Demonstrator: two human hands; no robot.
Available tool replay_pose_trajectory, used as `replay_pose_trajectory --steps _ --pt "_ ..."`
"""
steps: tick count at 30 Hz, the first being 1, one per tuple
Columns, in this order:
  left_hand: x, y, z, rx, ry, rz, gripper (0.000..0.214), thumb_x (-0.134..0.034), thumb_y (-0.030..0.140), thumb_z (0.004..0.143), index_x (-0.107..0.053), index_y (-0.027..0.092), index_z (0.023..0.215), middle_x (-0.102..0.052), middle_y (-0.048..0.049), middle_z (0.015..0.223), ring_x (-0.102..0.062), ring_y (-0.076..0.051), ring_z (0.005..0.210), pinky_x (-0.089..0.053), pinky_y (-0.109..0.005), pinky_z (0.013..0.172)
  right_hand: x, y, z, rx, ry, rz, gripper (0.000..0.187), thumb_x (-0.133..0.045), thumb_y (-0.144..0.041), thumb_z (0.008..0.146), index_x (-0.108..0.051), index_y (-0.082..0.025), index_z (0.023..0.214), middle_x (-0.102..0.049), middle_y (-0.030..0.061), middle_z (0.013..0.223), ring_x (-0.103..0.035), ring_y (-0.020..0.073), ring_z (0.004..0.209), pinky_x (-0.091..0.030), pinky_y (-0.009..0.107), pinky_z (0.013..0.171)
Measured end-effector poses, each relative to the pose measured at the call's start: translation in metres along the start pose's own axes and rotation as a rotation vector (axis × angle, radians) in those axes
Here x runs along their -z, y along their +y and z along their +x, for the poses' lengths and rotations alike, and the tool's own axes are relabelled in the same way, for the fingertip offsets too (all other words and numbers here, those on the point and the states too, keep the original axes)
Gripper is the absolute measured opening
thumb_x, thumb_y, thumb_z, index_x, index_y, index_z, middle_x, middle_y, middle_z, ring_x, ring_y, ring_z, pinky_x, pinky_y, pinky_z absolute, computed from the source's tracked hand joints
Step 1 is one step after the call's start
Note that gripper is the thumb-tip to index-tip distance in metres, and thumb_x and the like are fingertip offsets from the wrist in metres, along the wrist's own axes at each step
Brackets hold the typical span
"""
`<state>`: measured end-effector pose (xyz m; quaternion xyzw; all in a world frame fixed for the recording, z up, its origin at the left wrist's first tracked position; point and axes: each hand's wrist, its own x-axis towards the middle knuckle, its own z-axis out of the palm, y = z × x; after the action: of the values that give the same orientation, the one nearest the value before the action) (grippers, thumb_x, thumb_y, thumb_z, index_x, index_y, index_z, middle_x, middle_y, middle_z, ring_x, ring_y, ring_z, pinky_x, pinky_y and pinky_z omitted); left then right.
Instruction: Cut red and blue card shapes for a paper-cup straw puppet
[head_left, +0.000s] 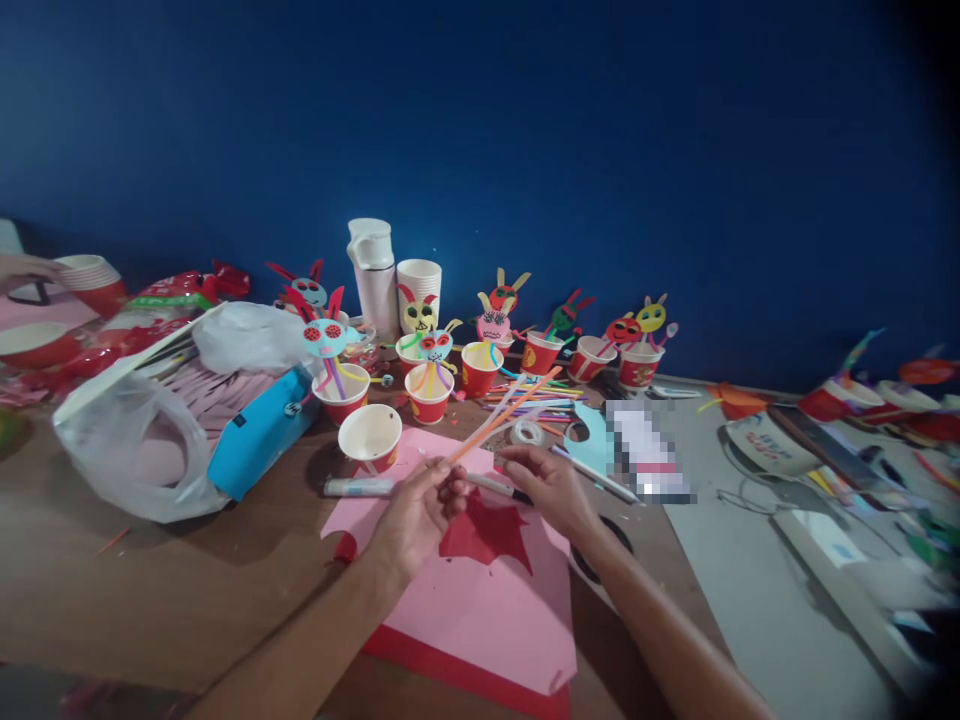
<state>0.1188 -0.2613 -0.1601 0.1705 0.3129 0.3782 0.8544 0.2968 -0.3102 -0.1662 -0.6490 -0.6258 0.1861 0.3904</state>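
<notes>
View from a head-worn camera, looking down at a craft table set against a deep blue wall. The person's left hand (pixel 416 515) pinches the lower end of an orange straw (pixel 502 415) between thumb and fingertips; the straw slants up and to the right, over a loose spread of coloured straws (pixel 536 405) and a roll of clear tape (pixel 527 432). The straw in hand carries nothing on its tip.

The right hand (pixel 547 485) lies palm down, just beside the left, with its fingers curled over one end of a marker pen (pixel 491 487). Whether it grips the pen or only rests on it cannot be told. Both forearms reach in from the bottom edge, wrists low over a pink paper sheet (pixel 480 610) on which lies a jagged red cut-out (pixel 487 535).

Much of the work looks done: along the back stands a row of decorated cups (pixel 429 392), red paper cups with paper animal faces mounted on straws. One plain red cup (pixel 370 437) stands empty near the left hand, so at least that one seems unfinished. A white glue stick (pixel 356 487) lies just left of the hands.

Further left are a blue card sleeve (pixel 259 430), a clear plastic bag (pixel 127 440), a white flask (pixel 373 270) and a stack of white cups (pixel 418 285). At the far left edge another person's hand (pixel 22 268) rests by a stack of red cups (pixel 90 275)
</notes>
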Motion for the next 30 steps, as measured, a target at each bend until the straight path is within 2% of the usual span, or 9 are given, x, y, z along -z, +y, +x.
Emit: replay_pose_trajectory --steps 5,7,9,12,15,18,21,26,30 --pt "0.001 -0.019 -0.003 0.115 -0.07 0.083 0.007 -0.058 0.016 0.074 -0.052 0.014 0.079 -0.056 -0.001 0.071 -0.053 -0.008 0.061 -0.041 -0.018 0.053 -0.022 -0.009 -0.008 -0.183 0.031 0.592 0.025 -0.055 -0.033 0.077 -0.061 -0.017 0.095 -0.065 0.0046 0.087 -0.059 0.0183 0.082 -0.045 0.03 0.075" --pt "0.0 -0.025 -0.007 0.139 -0.09 0.14 0.007 -0.058 0.016 0.074 -0.053 0.015 0.078 -0.056 -0.0004 0.07 -0.052 -0.008 0.059 -0.04 -0.018 0.052 -0.024 -0.01 -0.012 -0.251 0.063 0.687 0.023 -0.058 -0.033 0.075 -0.064 -0.016 0.089 -0.065 0.0034 0.078 -0.059 0.0167 0.075 -0.045 0.029 0.071" --pt "-0.002 -0.029 -0.01 0.168 -0.125 0.191 0.007 -0.057 0.017 0.075 -0.054 0.014 0.08 -0.056 -0.0014 0.071 -0.052 -0.009 0.06 -0.039 -0.019 0.051 -0.022 -0.011 -0.015 -0.32 0.063 0.762 0.021 -0.059 -0.034 0.074 -0.064 -0.015 0.081 -0.063 0.0019 0.068 -0.057 0.0134 0.062 -0.045 0.025 0.06" --pt "-0.005 -0.03 -0.015 0.238 -0.178 0.187 0.015 -0.049 0.024 0.079 -0.057 0.012 0.085 -0.058 -0.0048 0.074 -0.054 -0.012 0.062 -0.041 -0.023 0.051 -0.016 -0.013 -0.02 -0.374 -0.045 0.955 0.021 -0.058 -0.035 0.076 -0.06 -0.014 0.074 -0.059 -0.0004 0.057 -0.052 0.0097 0.046 -0.042 0.022 0.046" --pt "-0.008 -0.031 -0.018 0.302 -0.208 0.202 0.027 -0.039 0.029 0.083 -0.058 0.01 0.082 -0.059 -0.0079 0.074 -0.054 -0.014 0.061 -0.041 -0.025 0.05 -0.01 -0.014 -0.022 -0.383 -0.16 1.085 0.02 -0.054 -0.034 0.079 -0.056 -0.015 0.074 -0.058 -0.0011 0.054 -0.05 0.0093 0.04 -0.04 0.021 0.04" --pt "-0.011 -0.032 -0.022 0.279 -0.21 0.301 0.033 -0.036 0.032 0.083 -0.06 0.008 0.081 -0.06 -0.0098 0.071 -0.055 -0.015 0.059 -0.043 -0.026 0.051 -0.008 -0.013 -0.023 -0.38 -0.22 1.089 0.02 -0.052 -0.033 0.081 -0.053 -0.014 0.073 -0.055 -0.0021 0.052 -0.05 0.0086 0.037 -0.038 0.02 0.038" --pt "-0.01 -0.033 -0.025 0.183 -0.219 0.443 0.032 -0.041 0.034 0.081 -0.06 0.009 0.08 -0.06 -0.0087 0.069 -0.055 -0.014 0.057 -0.043 -0.026 0.051 -0.008 -0.012 -0.023 -0.367 -0.268 1.069 0.02 -0.05 -0.033 0.082 -0.053 -0.015 0.075 -0.053 -0.0035 0.05 -0.049 0.0085 0.036 -0.037 0.019 0.037" --pt "-0.007 -0.032 -0.027 0.039 -0.209 0.908 0.023 -0.051 0.033 0.076 -0.056 0.012 0.067 -0.057 -0.0028 0.056 -0.047 -0.009 0.043 -0.031 -0.018 0.038 -0.009 -0.011 -0.023 -0.307 -0.19 0.878 0.02 -0.056 -0.032 0.078 -0.056 -0.013 0.07 -0.054 -0.0026 0.056 -0.05 0.0076 0.047 -0.039 0.019 0.047" --pt "-0.009 -0.032 -0.028 -0.073 -0.155 1.07 0.025 -0.049 0.029 0.076 -0.053 0.015 0.057 -0.05 0.002 0.044 -0.042 -0.007 0.038 -0.03 -0.017 0.037 -0.011 -0.01 -0.025 -0.276 -0.168 0.706 0.021 -0.055 -0.034 0.078 -0.059 -0.013 0.073 -0.058 -0.0006 0.063 -0.051 0.0097 0.055 -0.04 0.021 0.052"
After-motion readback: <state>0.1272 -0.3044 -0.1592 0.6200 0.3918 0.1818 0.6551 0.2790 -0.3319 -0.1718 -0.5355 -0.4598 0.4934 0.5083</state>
